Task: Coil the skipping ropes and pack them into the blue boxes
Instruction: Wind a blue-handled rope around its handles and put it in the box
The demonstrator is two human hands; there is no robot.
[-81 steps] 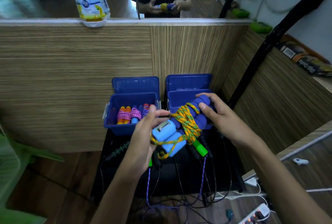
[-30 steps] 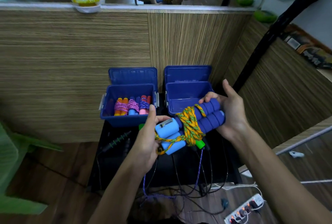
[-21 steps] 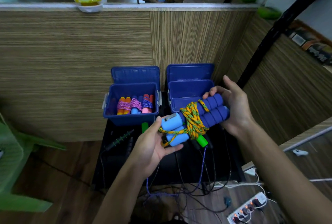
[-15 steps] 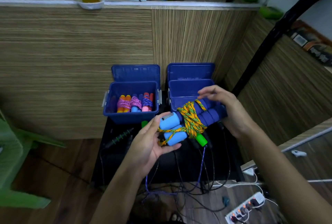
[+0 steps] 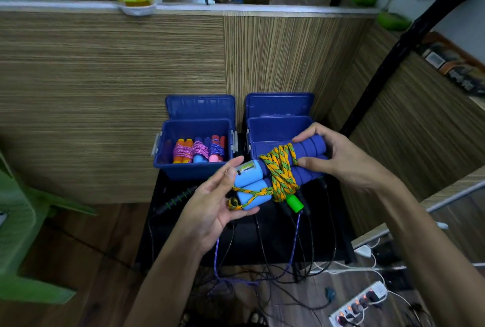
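L box (image 5: 194, 169) has 3 coiled ropes; both hands grip wound rope (image 5: 280, 171), R box (image 5: 278, 129) empty, more ropes (image 5: 294, 224) left on bench.

A rope (image 5: 279, 169) with two blue foam handles, bound crosswise by yellow-and-green cord, lies level in the air just near of the right box (image 5: 279, 132), which stands open. The left box (image 5: 195, 146), lid also up, holds three coiled ropes (image 5: 198, 152) upright. More ropes (image 5: 294, 203) lie loose on the black bench (image 5: 249, 242).
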